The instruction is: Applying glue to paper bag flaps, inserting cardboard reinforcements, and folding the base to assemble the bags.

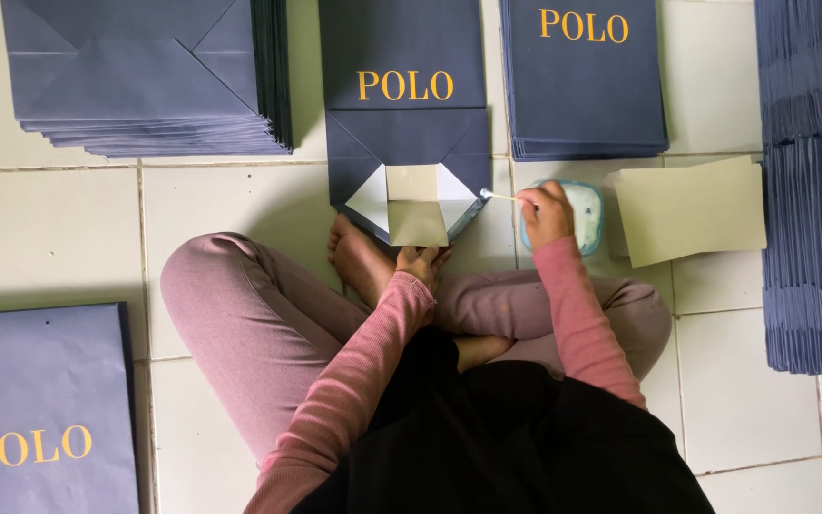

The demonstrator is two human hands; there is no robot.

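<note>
I sit cross-legged on a tiled floor. A flat navy paper bag [403,105] with gold lettering lies in front of me, its bottom end folded open into white flaps. A beige card insert [415,203] sits in that opened bottom. My left hand [420,262] presses on the near edge of the insert. My right hand [544,211] holds a thin stick [499,197] whose tip points at the bag's right flap. Under that hand is a small round tub [586,217] with a pale blue rim and white paste inside.
Stacks of flat navy bags lie at the upper left [145,76], upper middle-right [584,76], along the right edge [815,190] and at the lower left [40,409]. A pile of beige cards [692,209] rests right of the tub.
</note>
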